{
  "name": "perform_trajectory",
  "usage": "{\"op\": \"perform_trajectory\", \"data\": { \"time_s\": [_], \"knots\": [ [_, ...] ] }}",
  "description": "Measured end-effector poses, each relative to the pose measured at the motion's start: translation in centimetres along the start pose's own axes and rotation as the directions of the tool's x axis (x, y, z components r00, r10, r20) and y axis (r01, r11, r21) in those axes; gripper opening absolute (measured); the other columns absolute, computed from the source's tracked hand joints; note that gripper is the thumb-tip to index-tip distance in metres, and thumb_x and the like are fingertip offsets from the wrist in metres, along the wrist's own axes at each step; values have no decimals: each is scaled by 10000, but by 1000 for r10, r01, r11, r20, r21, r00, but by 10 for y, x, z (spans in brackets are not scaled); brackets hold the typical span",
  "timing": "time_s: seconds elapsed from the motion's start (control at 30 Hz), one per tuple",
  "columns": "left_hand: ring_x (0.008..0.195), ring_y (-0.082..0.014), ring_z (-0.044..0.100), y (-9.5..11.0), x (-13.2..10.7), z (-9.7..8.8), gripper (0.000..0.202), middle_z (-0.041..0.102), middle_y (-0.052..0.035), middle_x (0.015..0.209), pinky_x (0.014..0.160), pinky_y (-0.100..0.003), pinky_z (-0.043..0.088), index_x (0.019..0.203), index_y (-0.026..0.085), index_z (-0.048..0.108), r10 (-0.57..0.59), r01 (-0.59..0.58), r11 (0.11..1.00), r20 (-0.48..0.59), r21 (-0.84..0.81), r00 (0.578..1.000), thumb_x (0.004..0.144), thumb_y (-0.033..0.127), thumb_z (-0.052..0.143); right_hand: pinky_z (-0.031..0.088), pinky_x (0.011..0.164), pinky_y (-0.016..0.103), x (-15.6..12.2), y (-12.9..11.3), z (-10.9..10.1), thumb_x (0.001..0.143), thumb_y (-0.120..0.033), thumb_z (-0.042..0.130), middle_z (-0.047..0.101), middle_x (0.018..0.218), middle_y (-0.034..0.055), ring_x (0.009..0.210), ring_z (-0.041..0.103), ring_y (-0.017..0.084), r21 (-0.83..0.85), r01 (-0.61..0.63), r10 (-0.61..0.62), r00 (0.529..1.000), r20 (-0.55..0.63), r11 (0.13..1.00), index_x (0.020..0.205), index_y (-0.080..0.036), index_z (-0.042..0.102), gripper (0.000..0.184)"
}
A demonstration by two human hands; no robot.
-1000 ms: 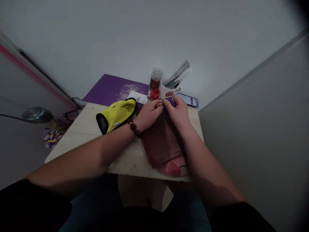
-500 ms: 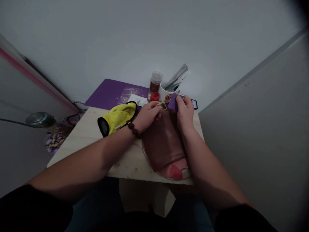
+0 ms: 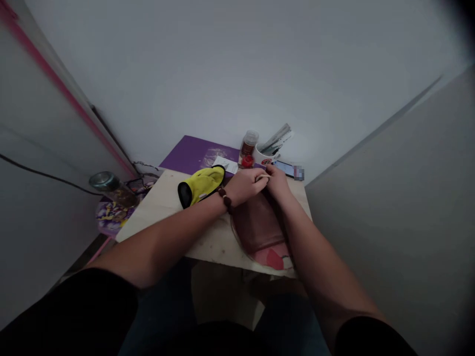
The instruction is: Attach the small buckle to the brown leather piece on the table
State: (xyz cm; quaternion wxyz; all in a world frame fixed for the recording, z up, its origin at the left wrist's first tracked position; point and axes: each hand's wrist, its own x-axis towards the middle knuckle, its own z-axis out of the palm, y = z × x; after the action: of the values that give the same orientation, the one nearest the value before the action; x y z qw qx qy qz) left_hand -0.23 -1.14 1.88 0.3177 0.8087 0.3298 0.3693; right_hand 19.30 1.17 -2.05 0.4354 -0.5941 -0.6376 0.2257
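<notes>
Your left hand pinched a small piece over the brown sheet; whether your right hand's fingers clamped anything, you couldn't tell. Seemingly two-handed work on the piece, it called for a firm left pinch next.

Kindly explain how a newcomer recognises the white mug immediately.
Start at the wall behind the pale wooden table. Along the table's far side, beyond the right hand, stands the white mug. Unlike the jar at its left, it has a ruler sticking out.
</notes>
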Motion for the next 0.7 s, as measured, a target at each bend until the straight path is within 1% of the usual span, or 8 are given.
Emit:
{"op": "perform_trajectory", "data": {
  "time_s": [0.07,0.17,0.27,0.37,0.43,0.53,0.6,0.7],
  "knots": [
    [870,-213,696,3,0,-15,236,815,-57,929,826,-333,510,965,201,796,-26,26,1000,-31,-16,999,1047,327,614,422,740,327,0,-5,3,840,-386,692,714,740,3,790,617,222,-85,22,-17,998,65,996,773,-229,719,173],
    [742,-186,650,-2,-3,-49,218,734,-12,784,695,-303,476,969,204,778,-167,147,977,-126,-153,978,1009,363,635,433,701,314,4,-15,14,917,-464,687,677,663,-2,719,619,212,-155,-59,74,993,95,986,717,-237,687,302],
    [647,-160,611,-13,-16,-84,201,672,10,718,617,-279,455,956,203,745,-359,270,916,-304,-297,882,974,386,664,467,672,314,13,-28,29,962,-501,683,677,620,5,656,639,216,-169,-114,135,984,116,979,710,-240,701,364],
    [626,-151,596,-18,-37,-102,175,663,18,726,618,-268,473,1037,211,718,-463,341,859,-295,-382,836,946,350,666,538,785,338,20,-43,38,951,-455,722,807,800,61,818,730,253,-192,-92,110,990,83,977,811,-227,800,278],
    [628,-161,590,-14,-53,-104,162,665,17,724,608,-278,450,1051,221,706,-465,396,867,-203,-303,862,935,320,649,556,875,344,16,-54,39,958,-437,713,859,947,84,943,755,261,-172,-59,63,998,17,983,910,-225,851,258],
    [679,-185,605,-4,-72,-95,106,687,2,751,622,-307,411,956,235,676,-339,339,938,13,-67,941,961,327,624,558,792,313,-8,-72,38,990,-516,667,844,885,58,827,728,221,23,-63,64,998,-22,998,923,-212,855,364],
    [726,-203,633,2,-81,-86,130,714,-19,784,652,-325,417,900,234,665,-280,279,960,101,25,955,960,345,637,522,680,282,-34,-84,38,974,-596,702,804,786,34,709,674,187,151,-82,73,995,65,985,854,-200,835,434],
    [717,-207,659,6,-90,-74,203,711,-27,760,652,-327,424,820,238,603,-296,294,955,104,41,949,966,371,645,486,613,253,-74,-98,39,942,-603,773,808,801,23,672,652,160,252,-129,72,972,223,959,878,-195,863,423]
  ]
}}
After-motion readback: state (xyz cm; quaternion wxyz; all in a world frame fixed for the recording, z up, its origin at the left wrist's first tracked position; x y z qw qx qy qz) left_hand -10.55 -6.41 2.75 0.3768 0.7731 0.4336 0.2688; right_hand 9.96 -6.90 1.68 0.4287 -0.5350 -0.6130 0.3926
